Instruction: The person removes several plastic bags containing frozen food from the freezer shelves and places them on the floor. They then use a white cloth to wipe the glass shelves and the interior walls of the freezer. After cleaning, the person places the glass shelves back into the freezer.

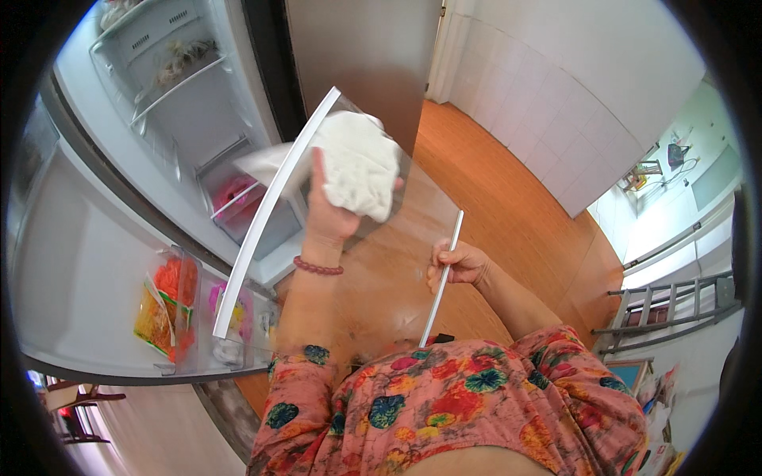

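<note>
A clear refrigerator shelf (387, 285) is held up in front of my body, tilted, with a wide white trim (280, 196) on its left edge and a narrow white trim (442, 279) on its right. My right hand (458, 263) grips the narrow trim, thumb on the near side. My left hand (333, 223), wearing a reddish braided bracelet (318, 266), holds a bunched white cloth (360, 166). The palm faces up and the cloth appears to be against the pane's underside. A blurred end of the cloth hangs out past the wide trim.
An open refrigerator (178, 107) stands at the left, with bagged items inside. Its open door (89, 250) carries bagged food (169, 303) in a bin. A closed grey door panel (363, 53) is beyond. A metal stepladder (667, 306) leans at the right, above the wood floor (506, 196).
</note>
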Motion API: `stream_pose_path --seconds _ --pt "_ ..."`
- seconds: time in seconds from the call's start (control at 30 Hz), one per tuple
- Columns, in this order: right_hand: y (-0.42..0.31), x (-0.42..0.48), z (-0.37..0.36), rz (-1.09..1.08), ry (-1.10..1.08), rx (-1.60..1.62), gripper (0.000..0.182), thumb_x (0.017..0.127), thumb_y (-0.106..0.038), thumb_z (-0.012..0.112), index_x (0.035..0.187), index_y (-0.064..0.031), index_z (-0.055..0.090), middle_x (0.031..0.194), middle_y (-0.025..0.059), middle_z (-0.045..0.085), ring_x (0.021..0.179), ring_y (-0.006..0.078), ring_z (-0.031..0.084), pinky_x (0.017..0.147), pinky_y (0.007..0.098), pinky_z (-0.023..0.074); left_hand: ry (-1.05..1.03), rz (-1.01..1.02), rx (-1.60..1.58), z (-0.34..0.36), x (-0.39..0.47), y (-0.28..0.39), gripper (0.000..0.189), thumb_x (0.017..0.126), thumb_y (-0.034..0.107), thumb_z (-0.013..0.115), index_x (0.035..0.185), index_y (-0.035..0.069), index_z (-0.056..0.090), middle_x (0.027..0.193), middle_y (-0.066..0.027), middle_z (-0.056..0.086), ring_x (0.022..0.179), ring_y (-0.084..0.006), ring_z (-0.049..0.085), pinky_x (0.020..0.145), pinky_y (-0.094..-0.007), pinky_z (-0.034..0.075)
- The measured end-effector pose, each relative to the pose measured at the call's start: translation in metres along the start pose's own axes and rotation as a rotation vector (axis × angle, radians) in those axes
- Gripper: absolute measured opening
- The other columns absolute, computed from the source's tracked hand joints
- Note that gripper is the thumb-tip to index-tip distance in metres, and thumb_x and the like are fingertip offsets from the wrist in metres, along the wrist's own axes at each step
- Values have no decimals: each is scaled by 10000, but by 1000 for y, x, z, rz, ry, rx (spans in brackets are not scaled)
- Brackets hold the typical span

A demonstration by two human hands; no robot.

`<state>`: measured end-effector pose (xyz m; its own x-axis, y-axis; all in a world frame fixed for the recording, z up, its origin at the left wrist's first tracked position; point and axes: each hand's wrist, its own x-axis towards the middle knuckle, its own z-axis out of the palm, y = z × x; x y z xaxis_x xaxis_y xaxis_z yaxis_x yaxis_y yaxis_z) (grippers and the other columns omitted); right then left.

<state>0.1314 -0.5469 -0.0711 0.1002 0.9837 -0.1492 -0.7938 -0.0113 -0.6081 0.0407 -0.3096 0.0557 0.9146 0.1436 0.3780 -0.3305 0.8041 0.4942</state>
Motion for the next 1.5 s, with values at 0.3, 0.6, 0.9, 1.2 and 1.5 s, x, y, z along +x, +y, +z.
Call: stream_pose_path --seconds 0.3,0.6,0.9,1.2,1.5 --pt "-10 5 3 30 -17 -40 148 768 -146 637 768 -12 575 789 174 625 753 348 615 663 496 492 -171 135 107 1 32 46 868 741 662 462 1292 6 320 1246 -196 425 1101 -372 471 823 -552 454" --pt "7 -13 -16 -13 140 53 140 760 -126 648 716 -31 555 784 125 618 799 339 620 709 533 484 30 110 -1 5 -36 35 767 777 467 536 1325 10 255 1296 -200 369 1130 -400 431 844 -611 406" --pt "10 -23 -25 -74 205 79 151 751 -123 656 721 -45 531 716 103 581 769 364 612 671 544 482 -8 217 350 31 -118 32 701 759 481 565 1231 9 352 1109 -173 446 1013 -376 475 822 -554 432" --pt "8 9 -27 6 -13 74 116 763 -117 643 797 -32 571 800 154 609 745 385 613 627 510 495 173 179 -17 41 -99 3 890 736 662 446 1378 112 167 1412 -114 182 1262 -327 256 997 -581 219" --pt "-3 10 -13 -25 -88 20 314 789 -184 634 1016 18 558 910 236 606 851 378 605 718 499 502 50 -395 178 -2 -24 -84 791 803 661 313 1314 58 315 1214 -92 478 1063 -211 499 883 -318 429"
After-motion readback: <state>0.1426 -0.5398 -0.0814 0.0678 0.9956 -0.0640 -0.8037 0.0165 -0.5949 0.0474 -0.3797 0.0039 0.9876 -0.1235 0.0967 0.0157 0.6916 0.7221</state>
